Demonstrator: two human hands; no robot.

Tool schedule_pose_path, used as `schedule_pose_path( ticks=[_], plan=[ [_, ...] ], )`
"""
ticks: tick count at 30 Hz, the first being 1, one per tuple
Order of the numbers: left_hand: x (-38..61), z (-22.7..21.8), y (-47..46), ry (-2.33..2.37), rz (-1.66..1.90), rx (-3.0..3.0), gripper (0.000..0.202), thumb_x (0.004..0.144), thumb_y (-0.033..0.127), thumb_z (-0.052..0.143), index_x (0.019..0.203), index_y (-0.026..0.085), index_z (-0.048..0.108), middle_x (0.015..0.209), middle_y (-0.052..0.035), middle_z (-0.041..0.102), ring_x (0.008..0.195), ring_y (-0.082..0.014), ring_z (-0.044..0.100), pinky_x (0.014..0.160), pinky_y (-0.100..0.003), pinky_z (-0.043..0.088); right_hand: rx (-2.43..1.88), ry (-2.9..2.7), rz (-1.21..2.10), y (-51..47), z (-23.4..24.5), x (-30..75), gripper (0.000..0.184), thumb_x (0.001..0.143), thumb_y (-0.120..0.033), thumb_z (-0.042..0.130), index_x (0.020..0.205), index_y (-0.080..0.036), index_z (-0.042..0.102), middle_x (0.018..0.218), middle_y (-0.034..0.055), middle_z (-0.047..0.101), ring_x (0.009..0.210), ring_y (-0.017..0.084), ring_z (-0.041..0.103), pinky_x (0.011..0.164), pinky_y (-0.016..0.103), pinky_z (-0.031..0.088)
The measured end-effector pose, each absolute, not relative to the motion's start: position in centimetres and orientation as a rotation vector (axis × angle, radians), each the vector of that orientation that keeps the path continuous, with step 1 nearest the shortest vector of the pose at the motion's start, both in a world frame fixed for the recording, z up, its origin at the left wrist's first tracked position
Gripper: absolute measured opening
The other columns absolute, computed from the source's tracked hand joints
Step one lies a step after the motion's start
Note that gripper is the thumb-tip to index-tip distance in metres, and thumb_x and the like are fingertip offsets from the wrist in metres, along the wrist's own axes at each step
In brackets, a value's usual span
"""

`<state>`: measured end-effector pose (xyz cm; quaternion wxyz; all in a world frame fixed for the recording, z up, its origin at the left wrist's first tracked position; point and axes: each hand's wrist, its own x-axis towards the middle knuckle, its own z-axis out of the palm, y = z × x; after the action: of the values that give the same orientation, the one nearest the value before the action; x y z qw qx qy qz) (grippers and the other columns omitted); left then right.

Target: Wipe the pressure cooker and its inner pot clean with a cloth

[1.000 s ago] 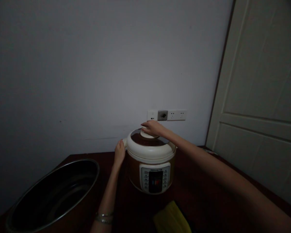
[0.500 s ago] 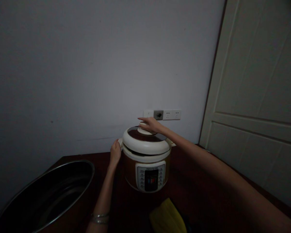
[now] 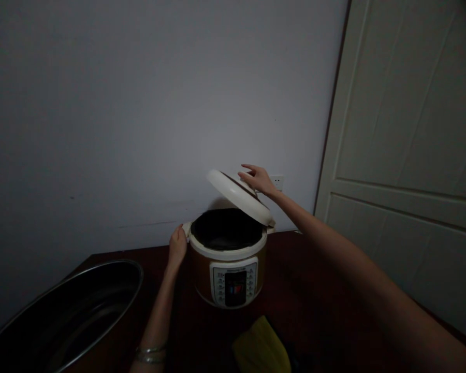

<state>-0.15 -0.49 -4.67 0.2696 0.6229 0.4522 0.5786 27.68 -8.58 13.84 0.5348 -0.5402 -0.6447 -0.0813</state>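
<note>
An electric pressure cooker (image 3: pixel 202 280) with a control panel on its front stands on the dark red table. Its white-rimmed lid (image 3: pixel 236 194) is raised and tilted, high on the left and low at the right edge of the cooker. My right hand (image 3: pixel 256 178) grips the knob on top of the lid, with one finger stretched out. On the left side, my left hand (image 3: pixel 177 244) is closed around the cooker's side handle (image 3: pixel 187 228). The dark inside of the cooker shows, but its contents are too dim to make out.
A large dark pot (image 3: pixel 140 277) with a metal rim stands at the lower left. A yellow cloth (image 3: pixel 262 347) lies in front of the cooker. Behind are a pale wall with a socket (image 3: pixel 277 181) and, at right, a white panelled door (image 3: pixel 404 155).
My right hand has lifted the lid's left side up and to the right, uncovering the cooker's opening. My left hand stays on the side handle. The view has shifted slightly.
</note>
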Motion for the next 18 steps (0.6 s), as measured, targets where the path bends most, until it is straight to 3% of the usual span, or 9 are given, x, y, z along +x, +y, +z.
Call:
schedule_pose_path(
  ticks=[4,10,15,18],
  plan=[
    [-0.2,-4.7,-0.4,1.213,1.555,1.680,0.042,0.083,0.025,0.031,0.107,0.010,0.061,0.116,-0.0142,0.063,0.116,-0.0235,0.053,0.101,-0.037,0.036,-1.219,-1.330,-0.106,-9.2,14.5,30.5,0.051,0.076,-0.040,0.062,0.117,-0.011,0.061,0.079,0.0102,0.070,0.068,0.016,0.062,0.069,0.032,0.049],
    [0.1,-4.9,-0.1,1.191,1.596,1.632,0.042,0.082,0.025,0.031,0.107,0.008,0.061,0.116,-0.0155,0.063,0.115,-0.0238,0.053,0.101,-0.039,0.037,-1.140,-1.105,-0.027,-10.8,14.5,33.8,0.051,0.070,-0.041,0.064,0.107,-0.006,0.066,0.078,0.0096,0.070,0.062,0.015,0.059,0.056,0.027,0.047],
    [0.1,-5.1,0.1,1.177,1.627,1.625,0.040,0.081,0.024,0.032,0.104,0.011,0.062,0.113,-0.0132,0.065,0.112,-0.0232,0.055,0.101,-0.039,0.037,-1.110,-1.021,-0.042,-11.8,13.8,35.9,0.039,0.070,-0.040,0.063,0.091,-0.007,0.069,0.076,0.0061,0.068,0.063,0.014,0.058,0.054,0.024,0.045],
    [0.1,-5.0,0.0,1.166,1.622,1.641,0.040,0.081,0.024,0.032,0.103,0.012,0.063,0.109,-0.0117,0.066,0.111,-0.0235,0.056,0.100,-0.040,0.038,-1.095,-1.010,-0.043,-12.0,13.2,36.9,0.034,0.076,-0.038,0.062,0.091,-0.008,0.067,0.080,0.0053,0.066,0.068,0.015,0.059,0.057,0.025,0.047]
  ],
)
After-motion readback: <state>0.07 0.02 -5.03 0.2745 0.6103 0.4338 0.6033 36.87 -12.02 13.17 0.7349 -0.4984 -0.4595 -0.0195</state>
